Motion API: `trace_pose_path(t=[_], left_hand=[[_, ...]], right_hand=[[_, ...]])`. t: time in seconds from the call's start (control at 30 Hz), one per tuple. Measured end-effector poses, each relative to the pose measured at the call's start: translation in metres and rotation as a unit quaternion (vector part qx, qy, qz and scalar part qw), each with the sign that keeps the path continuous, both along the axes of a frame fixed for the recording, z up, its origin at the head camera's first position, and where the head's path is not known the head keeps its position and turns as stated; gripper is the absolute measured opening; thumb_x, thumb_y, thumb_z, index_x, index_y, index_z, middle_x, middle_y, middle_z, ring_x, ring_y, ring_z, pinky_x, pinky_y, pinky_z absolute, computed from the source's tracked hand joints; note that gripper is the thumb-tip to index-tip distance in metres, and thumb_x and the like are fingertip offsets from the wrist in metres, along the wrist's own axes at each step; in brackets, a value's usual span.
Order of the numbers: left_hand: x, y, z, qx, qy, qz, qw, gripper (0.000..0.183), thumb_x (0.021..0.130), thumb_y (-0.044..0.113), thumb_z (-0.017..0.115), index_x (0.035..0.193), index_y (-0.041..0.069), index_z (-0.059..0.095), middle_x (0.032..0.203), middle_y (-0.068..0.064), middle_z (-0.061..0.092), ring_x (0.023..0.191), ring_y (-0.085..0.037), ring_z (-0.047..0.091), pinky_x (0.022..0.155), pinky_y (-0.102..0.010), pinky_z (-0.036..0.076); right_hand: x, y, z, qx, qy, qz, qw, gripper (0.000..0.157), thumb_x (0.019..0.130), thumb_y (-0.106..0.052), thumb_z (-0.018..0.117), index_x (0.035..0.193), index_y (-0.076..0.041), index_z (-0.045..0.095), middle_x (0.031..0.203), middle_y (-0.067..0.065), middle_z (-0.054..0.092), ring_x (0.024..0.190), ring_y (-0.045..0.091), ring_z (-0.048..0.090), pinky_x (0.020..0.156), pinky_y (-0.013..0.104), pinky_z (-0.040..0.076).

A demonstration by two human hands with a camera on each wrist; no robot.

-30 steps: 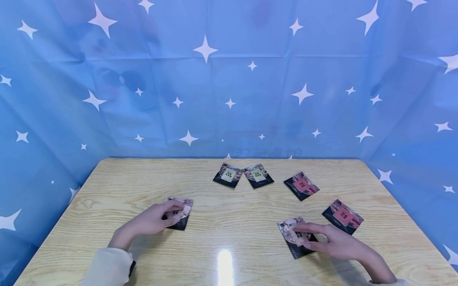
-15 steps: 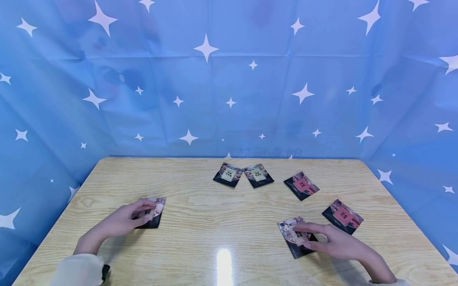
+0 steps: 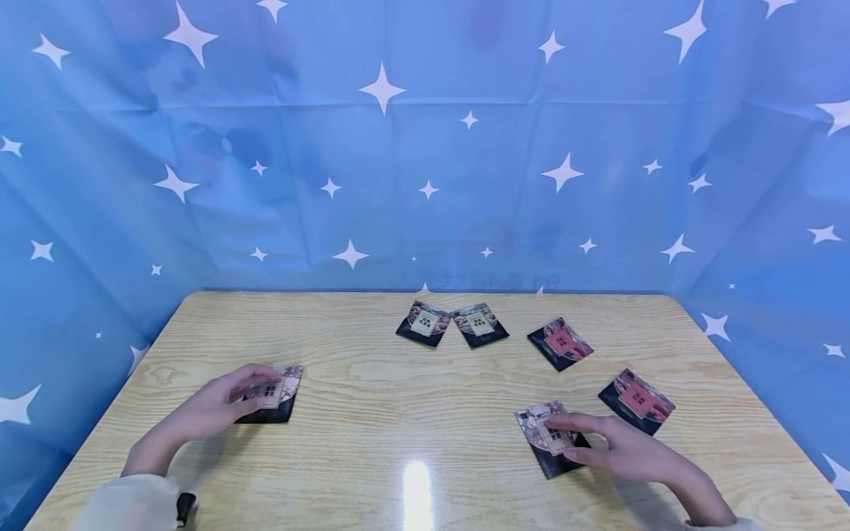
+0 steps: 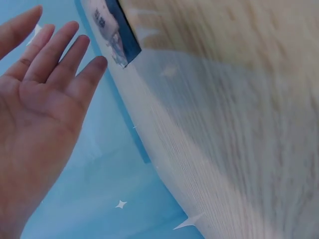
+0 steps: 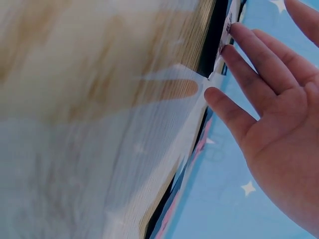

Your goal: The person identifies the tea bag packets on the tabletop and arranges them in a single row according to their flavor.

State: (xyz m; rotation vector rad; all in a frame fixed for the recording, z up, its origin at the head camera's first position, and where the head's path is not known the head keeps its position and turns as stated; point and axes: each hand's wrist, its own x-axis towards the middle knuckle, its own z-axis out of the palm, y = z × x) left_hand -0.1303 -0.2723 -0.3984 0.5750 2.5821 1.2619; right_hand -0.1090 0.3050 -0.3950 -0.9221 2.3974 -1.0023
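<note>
Two hands and six packets on a table (image 3: 398, 413); places are given from the right packet (image 3: 539, 436). Nearer and far to its left, the left sleeve (image 3: 129, 507) is cut off by the lower frame edge; a dark object (image 3: 186, 507) at that wrist cannot be made out. The right hand (image 3: 617, 446) rests at the right packet, fingers straight, thumb and forefinger parted, not pinching; it has not moved over the last second. Well to the left and slightly beyond, the left hand (image 3: 212, 404) reaches over the left packet (image 3: 282, 398), fingers extended and thumb apart, likewise not pinching. This packet has moved leftward, mostly before the last half second; since then the hand has drawn back slightly more, baring the label. Judged from this, the shift is nearly spent, leaving the packet well apart from the rest. Just beyond and to the right lies the near red packet (image 3: 637, 400); farther beyond, the far red packet (image 3: 561, 344); farthest, to the left, two green packets (image 3: 480, 326), whose corners may or may not touch. A blue curtain (image 3: 425, 147) stands behind. Fingertip contact with the left packet cannot be told; the left wrist view crops it, and the print is illegible.
</note>
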Motion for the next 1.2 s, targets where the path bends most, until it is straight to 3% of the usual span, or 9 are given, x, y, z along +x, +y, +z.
trace_pose_path(t=[0.1,0.3,0.7,0.97,1.2], left_hand=[[0.0008,-0.0014,0.0002,0.015,0.002,0.000,0.9999,0.035,0.095,0.007,0.052,0.128,-0.002,0.046,0.129,-0.026,0.048,0.119,-0.048,0.042,0.090,-0.056,0.041],[0.0006,-0.0016,-0.0035,0.002,-0.013,0.002,0.9999,0.037,0.096,0.013,0.053,0.128,-0.002,0.045,0.134,-0.030,0.039,0.120,-0.048,0.040,0.083,-0.046,0.048],[-0.0007,-0.0019,-0.0060,-0.003,-0.028,0.004,0.9996,0.037,0.096,0.013,0.053,0.130,-0.001,0.045,0.139,-0.033,0.031,0.121,-0.050,0.037,0.084,-0.053,0.046],[-0.0006,-0.0034,-0.0081,-0.001,-0.017,0.000,0.9999,0.036,0.096,0.012,0.053,0.129,0.000,0.046,0.138,-0.032,0.033,0.121,-0.050,0.039,0.085,-0.054,0.045],[-0.0001,-0.0039,-0.0076,0.007,-0.026,-0.004,0.9996,0.037,0.096,0.012,0.052,0.130,-0.001,0.045,0.138,-0.033,0.031,0.121,-0.051,0.036,0.085,-0.055,0.045]], right_hand=[[-0.0004,0.0000,-0.0002,0.001,0.011,0.003,1.000,0.041,0.097,-0.016,0.050,0.137,-0.005,0.046,0.131,0.023,0.049,0.120,-0.004,0.038,0.083,0.025,0.048],[-0.0008,0.0002,-0.0011,-0.003,0.005,0.006,1.000,0.041,0.097,-0.015,0.050,0.136,-0.005,0.046,0.131,0.023,0.049,0.120,-0.004,0.039,0.084,0.026,0.048],[-0.0013,-0.0006,0.0000,0.000,0.012,0.015,1.000,0.042,0.098,-0.015,0.050,0.137,-0.003,0.044,0.131,0.024,0.048,0.120,-0.002,0.040,0.085,0.026,0.048],[-0.0011,0.0013,0.0036,-0.005,0.059,0.025,0.998,0.038,0.096,-0.011,0.052,0.134,-0.005,0.050,0.127,0.019,0.054,0.118,0.003,0.046,0.082,0.029,0.050],[-0.0054,0.0082,-0.0015,-0.023,0.021,0.061,0.998,0.039,0.096,-0.005,0.050,0.135,-0.003,0.047,0.131,0.019,0.051,0.116,0.008,0.050,0.082,0.029,0.050]])
